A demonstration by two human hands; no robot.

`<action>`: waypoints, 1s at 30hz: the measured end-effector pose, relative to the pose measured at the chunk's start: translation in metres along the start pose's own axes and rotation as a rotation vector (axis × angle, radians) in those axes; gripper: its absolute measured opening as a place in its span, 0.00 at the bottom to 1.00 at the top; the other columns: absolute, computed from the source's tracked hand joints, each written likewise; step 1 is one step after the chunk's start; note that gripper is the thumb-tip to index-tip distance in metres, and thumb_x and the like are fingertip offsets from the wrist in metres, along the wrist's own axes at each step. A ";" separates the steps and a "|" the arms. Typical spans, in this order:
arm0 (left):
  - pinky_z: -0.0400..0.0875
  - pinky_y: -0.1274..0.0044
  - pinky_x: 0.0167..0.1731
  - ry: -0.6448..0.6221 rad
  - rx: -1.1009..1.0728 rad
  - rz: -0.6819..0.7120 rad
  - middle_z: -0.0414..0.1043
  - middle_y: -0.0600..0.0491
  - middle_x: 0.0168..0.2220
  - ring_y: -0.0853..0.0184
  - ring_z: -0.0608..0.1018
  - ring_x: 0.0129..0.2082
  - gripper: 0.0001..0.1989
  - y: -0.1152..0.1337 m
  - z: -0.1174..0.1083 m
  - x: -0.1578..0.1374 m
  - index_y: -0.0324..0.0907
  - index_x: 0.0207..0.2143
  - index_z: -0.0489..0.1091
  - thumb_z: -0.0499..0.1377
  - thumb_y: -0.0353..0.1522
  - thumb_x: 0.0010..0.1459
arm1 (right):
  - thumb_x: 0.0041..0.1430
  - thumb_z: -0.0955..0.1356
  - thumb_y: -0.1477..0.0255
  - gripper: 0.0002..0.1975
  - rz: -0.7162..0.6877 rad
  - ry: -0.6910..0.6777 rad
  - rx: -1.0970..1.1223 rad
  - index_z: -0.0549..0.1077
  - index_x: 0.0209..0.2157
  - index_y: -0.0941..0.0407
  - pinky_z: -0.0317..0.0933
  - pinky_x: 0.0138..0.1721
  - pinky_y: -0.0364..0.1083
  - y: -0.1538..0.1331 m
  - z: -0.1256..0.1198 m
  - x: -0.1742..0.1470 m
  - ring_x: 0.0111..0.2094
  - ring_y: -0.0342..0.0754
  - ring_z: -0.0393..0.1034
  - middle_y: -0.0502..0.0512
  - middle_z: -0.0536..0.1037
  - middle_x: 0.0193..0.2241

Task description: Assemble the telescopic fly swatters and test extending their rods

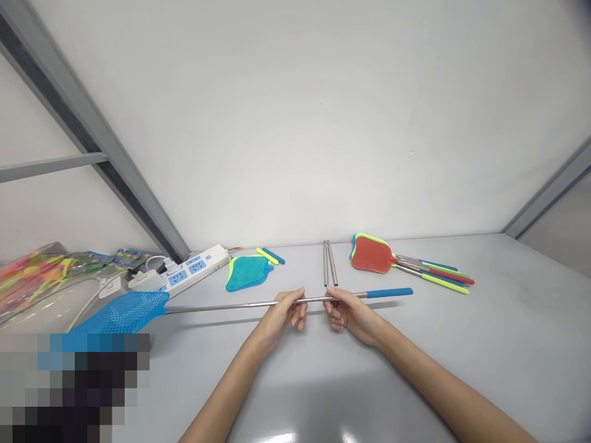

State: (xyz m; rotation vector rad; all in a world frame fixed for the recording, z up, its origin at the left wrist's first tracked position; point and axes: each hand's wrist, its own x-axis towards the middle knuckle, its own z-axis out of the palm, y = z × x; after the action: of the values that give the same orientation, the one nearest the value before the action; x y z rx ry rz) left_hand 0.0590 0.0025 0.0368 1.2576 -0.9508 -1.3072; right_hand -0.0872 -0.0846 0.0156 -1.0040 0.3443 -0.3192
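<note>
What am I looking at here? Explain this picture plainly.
There is no machine: these are a person's bare hands, seen by a head-worn camera looking forward and down. The left hand and right hand hold a silver metal rod with a blue plastic mesh head at one end and a blue handle at the other. On the grey table lie a white-and-blue power strip, overlapping blue and yellow mesh heads, two silver metal tubes, and a pile of handled mesh swatters, red uppermost.

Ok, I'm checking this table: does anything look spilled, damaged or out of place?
Nothing looks clearly spilled or damaged, though the held blue swatter is partly pixelated. Only the two metal rods look mildly odd: they lie loose, apart from the rodless swatter heads.
</note>
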 end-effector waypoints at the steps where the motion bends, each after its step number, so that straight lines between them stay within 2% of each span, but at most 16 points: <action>1: 0.56 0.79 0.21 0.001 -0.002 0.006 0.50 0.59 0.08 0.73 0.63 0.13 0.22 0.000 0.000 0.000 0.39 0.11 0.58 0.46 0.40 0.54 | 0.53 0.60 0.60 0.18 0.000 0.002 -0.002 0.64 0.19 0.59 0.43 0.18 0.40 0.000 0.001 0.000 0.15 0.37 0.45 0.45 0.54 0.13; 7: 0.56 0.80 0.21 0.017 0.015 0.041 0.51 0.60 0.09 0.74 0.63 0.13 0.20 -0.005 0.003 0.001 0.38 0.15 0.62 0.48 0.40 0.53 | 0.54 0.58 0.61 0.19 0.027 -0.001 0.010 0.63 0.18 0.59 0.43 0.18 0.40 -0.001 0.005 -0.002 0.15 0.37 0.46 0.45 0.54 0.13; 15: 0.57 0.80 0.21 0.004 -0.005 0.035 0.52 0.59 0.11 0.74 0.63 0.14 0.19 -0.008 0.006 0.001 0.38 0.17 0.62 0.49 0.41 0.53 | 0.55 0.58 0.62 0.19 0.038 0.015 0.049 0.62 0.17 0.59 0.44 0.18 0.40 -0.001 0.006 -0.001 0.14 0.37 0.46 0.45 0.55 0.12; 20: 0.58 0.80 0.21 -0.014 0.006 0.031 0.57 0.58 0.13 0.74 0.62 0.16 0.18 -0.008 0.008 0.000 0.38 0.19 0.63 0.48 0.42 0.53 | 0.53 0.58 0.65 0.16 0.004 0.081 0.113 0.62 0.17 0.59 0.46 0.17 0.40 0.002 0.002 0.001 0.13 0.37 0.48 0.45 0.55 0.11; 23: 0.58 0.80 0.21 -0.020 0.038 0.029 0.59 0.57 0.14 0.74 0.63 0.16 0.18 -0.008 0.010 0.000 0.37 0.20 0.64 0.49 0.41 0.53 | 0.52 0.57 0.66 0.17 0.032 0.122 0.160 0.60 0.14 0.58 0.41 0.12 0.38 0.004 -0.004 0.003 0.09 0.36 0.43 0.43 0.50 0.07; 26: 0.58 0.80 0.22 -0.023 0.049 0.028 0.59 0.57 0.15 0.74 0.63 0.16 0.17 -0.007 0.010 0.000 0.38 0.20 0.64 0.49 0.41 0.53 | 0.51 0.58 0.66 0.21 0.091 0.121 0.212 0.52 0.08 0.57 0.32 0.09 0.38 0.004 -0.008 0.004 0.07 0.35 0.36 0.42 0.45 0.05; 30: 0.58 0.80 0.22 -0.003 0.040 0.024 0.59 0.57 0.14 0.74 0.64 0.17 0.17 -0.007 0.007 0.000 0.38 0.20 0.64 0.49 0.40 0.53 | 0.50 0.59 0.65 0.23 0.132 0.068 0.257 0.47 0.07 0.56 0.30 0.08 0.37 0.004 -0.007 0.002 0.07 0.35 0.36 0.42 0.44 0.04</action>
State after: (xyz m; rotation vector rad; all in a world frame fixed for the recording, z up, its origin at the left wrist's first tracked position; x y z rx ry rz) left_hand 0.0506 0.0024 0.0308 1.2709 -0.9954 -1.2771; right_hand -0.0877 -0.0884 0.0083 -0.7159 0.4180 -0.2704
